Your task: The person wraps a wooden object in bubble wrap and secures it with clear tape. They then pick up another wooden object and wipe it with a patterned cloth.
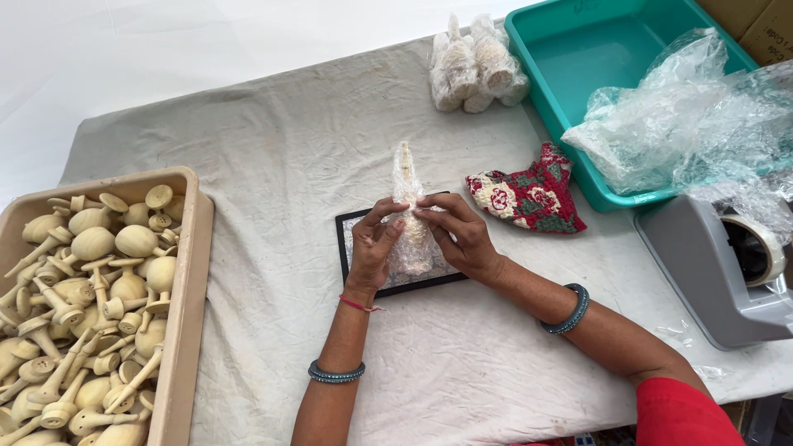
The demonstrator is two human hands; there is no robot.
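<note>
Between both hands' fingers (395, 216) stands the bubble-wrapped wooden piece (410, 221).

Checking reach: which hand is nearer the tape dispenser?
Right. The right hand holds the bubble-wrapped piece on the side toward the tape dispenser; the left hand grips its far side.

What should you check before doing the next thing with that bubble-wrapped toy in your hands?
1. Both hands on the piece: ok. The left hand and right hand pinch the bubble-wrapped wooden piece from each side.
2. Wrap covers the top: ok, the tip shows under plastic.
3. Wrap closed at the bottom: cannot tell, the hands hide it.
4. Tape within reach: ok. The grey tape dispenser sits at the right.
5. More pieces ready: ok. The beige tray holds many bare wooden pieces.
6. Spot for finished ones: ok. Wrapped bundles lie beside the teal tub.
</note>
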